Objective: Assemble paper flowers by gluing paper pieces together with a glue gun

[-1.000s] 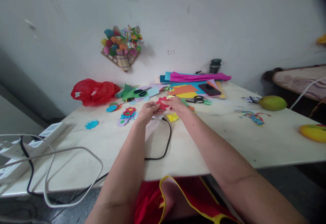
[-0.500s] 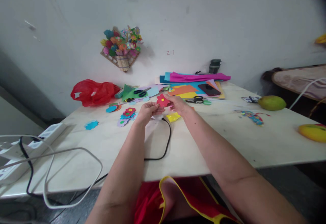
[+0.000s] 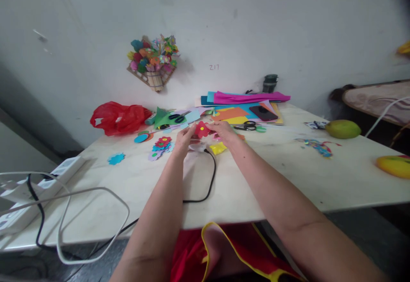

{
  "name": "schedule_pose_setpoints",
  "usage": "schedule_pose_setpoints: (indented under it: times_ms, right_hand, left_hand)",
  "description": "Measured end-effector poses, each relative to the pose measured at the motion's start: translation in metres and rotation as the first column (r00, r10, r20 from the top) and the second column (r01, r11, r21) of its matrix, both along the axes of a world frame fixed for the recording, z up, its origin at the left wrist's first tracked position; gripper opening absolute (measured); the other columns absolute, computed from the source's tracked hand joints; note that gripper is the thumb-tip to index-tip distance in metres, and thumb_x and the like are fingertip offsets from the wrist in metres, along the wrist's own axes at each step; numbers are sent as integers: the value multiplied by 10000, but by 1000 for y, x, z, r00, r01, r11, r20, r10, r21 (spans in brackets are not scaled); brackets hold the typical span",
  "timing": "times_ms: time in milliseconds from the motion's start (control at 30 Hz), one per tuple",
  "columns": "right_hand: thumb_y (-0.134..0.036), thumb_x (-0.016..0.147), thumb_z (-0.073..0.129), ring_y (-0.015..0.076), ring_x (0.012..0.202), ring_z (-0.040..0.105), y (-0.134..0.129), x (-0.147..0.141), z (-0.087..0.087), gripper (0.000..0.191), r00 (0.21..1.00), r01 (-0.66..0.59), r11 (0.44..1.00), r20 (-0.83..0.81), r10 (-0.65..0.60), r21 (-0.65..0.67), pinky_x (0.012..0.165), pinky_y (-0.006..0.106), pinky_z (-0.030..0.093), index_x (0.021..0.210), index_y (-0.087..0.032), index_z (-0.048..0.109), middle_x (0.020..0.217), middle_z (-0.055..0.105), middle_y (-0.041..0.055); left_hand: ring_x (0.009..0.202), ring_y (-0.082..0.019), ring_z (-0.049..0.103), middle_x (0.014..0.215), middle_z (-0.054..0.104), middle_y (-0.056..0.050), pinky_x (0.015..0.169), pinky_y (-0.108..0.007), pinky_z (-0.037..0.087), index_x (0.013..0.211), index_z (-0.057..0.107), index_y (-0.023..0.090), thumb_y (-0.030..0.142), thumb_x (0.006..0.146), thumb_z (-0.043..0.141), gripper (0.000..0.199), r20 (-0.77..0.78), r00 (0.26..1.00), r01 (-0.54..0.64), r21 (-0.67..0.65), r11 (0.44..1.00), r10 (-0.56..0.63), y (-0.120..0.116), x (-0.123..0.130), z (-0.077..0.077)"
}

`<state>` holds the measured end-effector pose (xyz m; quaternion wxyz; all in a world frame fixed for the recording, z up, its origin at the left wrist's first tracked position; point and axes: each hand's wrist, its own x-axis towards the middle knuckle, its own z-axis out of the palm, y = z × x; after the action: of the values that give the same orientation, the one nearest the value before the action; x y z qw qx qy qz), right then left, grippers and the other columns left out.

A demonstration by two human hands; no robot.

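Between my two hands is a red paper flower [image 3: 202, 130] with a yellow centre, raised above the table. My left hand [image 3: 186, 139] pinches its left edge, and my right hand [image 3: 221, 130] grips its right edge. Below them lie a yellow packet [image 3: 218, 148] and a black cable [image 3: 214, 168] whose end runs up to a whitish object mostly hidden by my left hand. Left of my hands is a pile of paper flowers [image 3: 162, 143] in red, blue and lilac. Scissors [image 3: 249, 125] with black handles rest just right of my right hand.
A single blue paper flower [image 3: 116, 158] and a power strip [image 3: 65, 170] with loose white cables are at left. Behind are a red plastic bag [image 3: 120, 117], more scissors [image 3: 177, 116], coloured sheets [image 3: 230, 113] and a phone [image 3: 263, 113]. A green mango [image 3: 343, 129] sits at right.
The red flower has shifted slightly left and down. My left hand has moved up along its left edge, with fingers now more upright; my right hand stays on the right edge.
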<state>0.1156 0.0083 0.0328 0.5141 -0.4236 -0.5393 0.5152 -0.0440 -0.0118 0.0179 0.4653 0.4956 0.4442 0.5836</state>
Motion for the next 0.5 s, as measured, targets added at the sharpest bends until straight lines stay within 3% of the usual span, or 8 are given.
schedule_pose_setpoints:
  times_ms: [200,500]
  right_hand:
    - [-425,633,714,122,584,549,-3,-5,-3,266,999,-33,999,36,32,31,514,240,309,607,-181,610,598,616,2]
    - [-358,661,681,112,557,515,-5,-9,-3,214,998,-7,998,58,4,57,499,234,309,578,-179,598,552,568,-6]
  left_hand:
    - [642,-144,618,692,655,-44,633,-279,530,733,650,128,522,600,774,434,4,997,74,49,996,-74,0,3,-5]
    - [607,-124,597,672,658,-25,588,-250,519,785,676,132,473,532,828,451,51,993,105,54,993,-108,-1,5,-4]
